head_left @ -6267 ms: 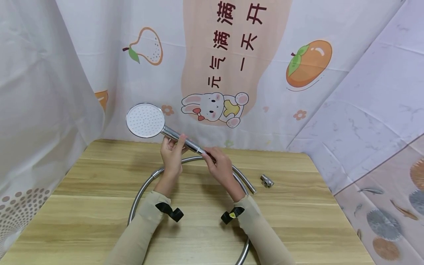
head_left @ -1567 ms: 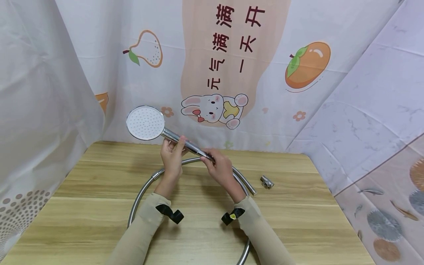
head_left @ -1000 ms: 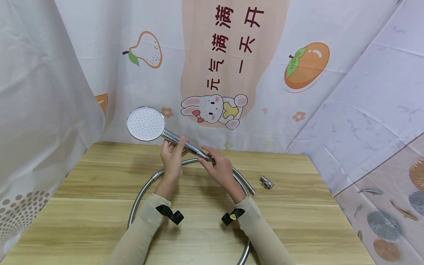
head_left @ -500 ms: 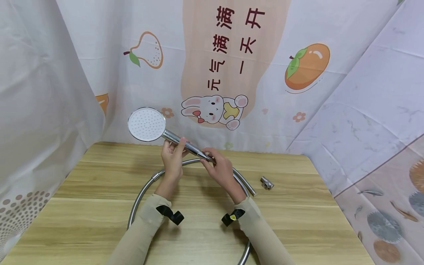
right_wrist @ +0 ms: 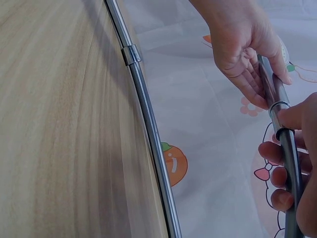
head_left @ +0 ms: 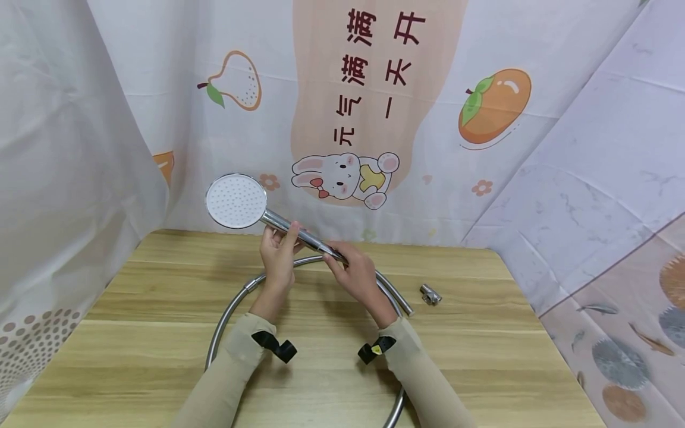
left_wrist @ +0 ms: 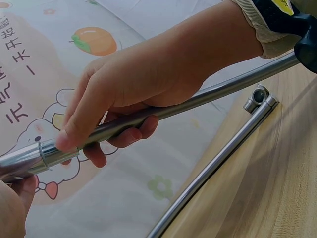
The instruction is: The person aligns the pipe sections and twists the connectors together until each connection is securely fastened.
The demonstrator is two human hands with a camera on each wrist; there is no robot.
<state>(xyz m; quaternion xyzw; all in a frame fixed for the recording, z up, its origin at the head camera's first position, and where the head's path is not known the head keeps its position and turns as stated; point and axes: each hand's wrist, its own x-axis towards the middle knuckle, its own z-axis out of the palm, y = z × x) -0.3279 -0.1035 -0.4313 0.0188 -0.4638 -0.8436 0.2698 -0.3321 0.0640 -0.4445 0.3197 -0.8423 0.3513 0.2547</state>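
Note:
A chrome shower head (head_left: 236,201) with a round white nozzle face is held up over the table's far side, its handle slanting down to the right. My left hand (head_left: 278,261) grips the handle, thumb on top. At the handle's lower end my right hand (head_left: 355,273) pinches the connector nut (left_wrist: 57,152) of a metal shower hose (left_wrist: 208,95). In the left wrist view, nut and handle sit in line against each other; the thread inside is hidden. Thumb and fingers of the right hand (right_wrist: 304,148) wrap the nut and hose in the right wrist view.
The hose (head_left: 222,321) loops over the wooden table (head_left: 134,333), passing under both forearms. Its other end (head_left: 409,310) lies on the right, near a small chrome fitting (head_left: 430,295). Printed curtains (head_left: 428,196) hang behind and beside the table.
The right thumb and forefinger spread apart about a second ago and have closed round the nut again. The left hand and shower head stay nearly still.

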